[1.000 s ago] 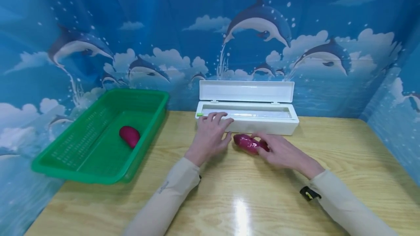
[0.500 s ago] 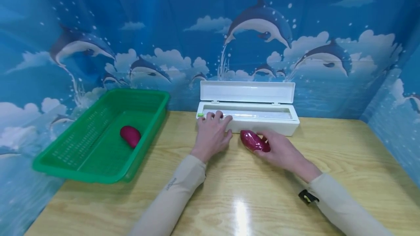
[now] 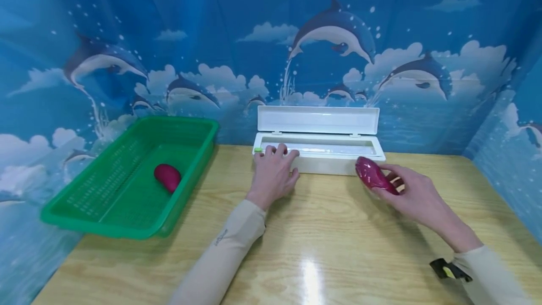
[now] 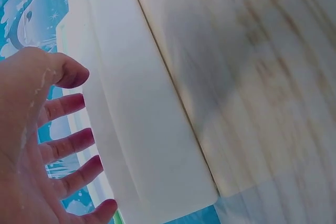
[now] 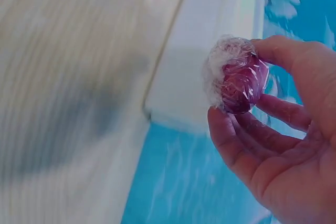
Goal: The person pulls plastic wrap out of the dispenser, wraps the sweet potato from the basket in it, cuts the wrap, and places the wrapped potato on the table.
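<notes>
A purple-red sweet potato (image 3: 372, 176) wrapped in cling film is held up off the table in my right hand (image 3: 417, 196). In the right wrist view, the crumpled film (image 5: 223, 59) bunches at one end, with thumb and fingers on either side. My left hand (image 3: 273, 178) is at the front left of the white cling film dispenser (image 3: 322, 164), fingers spread over its front edge. In the left wrist view, the left fingertips (image 4: 84, 139) lie along the dispenser's edge and hold nothing; whether they all touch it I cannot tell. The dispenser's lid (image 3: 317, 119) stands raised.
A green plastic basket (image 3: 101, 227) stands at the left, with an unwrapped-looking sweet potato (image 3: 167, 177) in it. A small green slider (image 3: 258, 149) sits at the dispenser's left end. A blue dolphin-print backdrop (image 3: 237, 22) rises behind the wooden table (image 3: 338, 258).
My right hand has carried the wrapped sweet potato to the right, up off the table and away from the left hand. The left hand has barely shifted at the dispenser.
</notes>
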Action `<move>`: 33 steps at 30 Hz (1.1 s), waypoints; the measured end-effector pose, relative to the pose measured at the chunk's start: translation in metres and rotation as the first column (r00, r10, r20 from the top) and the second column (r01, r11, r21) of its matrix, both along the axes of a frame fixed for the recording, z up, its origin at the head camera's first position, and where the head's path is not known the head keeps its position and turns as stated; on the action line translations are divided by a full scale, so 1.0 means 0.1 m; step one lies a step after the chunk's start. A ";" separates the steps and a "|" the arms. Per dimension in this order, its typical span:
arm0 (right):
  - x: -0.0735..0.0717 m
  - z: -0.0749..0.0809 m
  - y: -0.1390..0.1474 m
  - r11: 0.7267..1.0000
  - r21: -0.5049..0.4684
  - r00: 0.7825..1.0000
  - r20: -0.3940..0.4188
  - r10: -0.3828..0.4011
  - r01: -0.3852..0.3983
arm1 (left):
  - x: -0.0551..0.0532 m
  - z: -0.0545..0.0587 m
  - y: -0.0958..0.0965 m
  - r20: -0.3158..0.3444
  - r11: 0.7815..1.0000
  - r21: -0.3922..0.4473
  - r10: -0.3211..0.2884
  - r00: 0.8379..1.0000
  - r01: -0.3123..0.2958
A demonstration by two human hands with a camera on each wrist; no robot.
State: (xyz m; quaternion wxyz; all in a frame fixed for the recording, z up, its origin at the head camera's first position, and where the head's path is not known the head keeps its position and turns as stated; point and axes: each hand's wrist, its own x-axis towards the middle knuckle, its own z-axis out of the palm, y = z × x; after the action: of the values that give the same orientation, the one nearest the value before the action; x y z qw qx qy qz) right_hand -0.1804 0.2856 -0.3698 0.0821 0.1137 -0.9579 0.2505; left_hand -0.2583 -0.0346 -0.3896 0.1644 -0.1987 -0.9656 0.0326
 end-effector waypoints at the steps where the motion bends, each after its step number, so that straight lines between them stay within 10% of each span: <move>1: 0.01 0.01 0.07 1.000 0.000 1.000 -0.020 -0.015 0.015 | 0.00 0.00 0.00 0.000 1.000 0.001 0.001 1.000 -0.001; 12: -0.08 -0.01 0.73 0.978 0.026 0.968 -0.145 -0.202 0.208 | 0.00 -0.01 -0.03 -0.009 1.000 -0.005 0.007 1.000 -0.007; 33: -0.50 -0.28 1.41 0.940 0.196 0.952 0.078 -0.297 0.278 | -0.01 -0.02 -0.01 -0.009 1.000 0.030 -0.009 1.000 0.010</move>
State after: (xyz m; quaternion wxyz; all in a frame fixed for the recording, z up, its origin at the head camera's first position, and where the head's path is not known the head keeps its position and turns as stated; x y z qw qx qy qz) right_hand -0.2306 0.4269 -0.3980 0.0560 -0.0341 -0.9861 0.1525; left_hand -0.2593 -0.0354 -0.3919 0.1720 -0.2006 -0.9643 0.0182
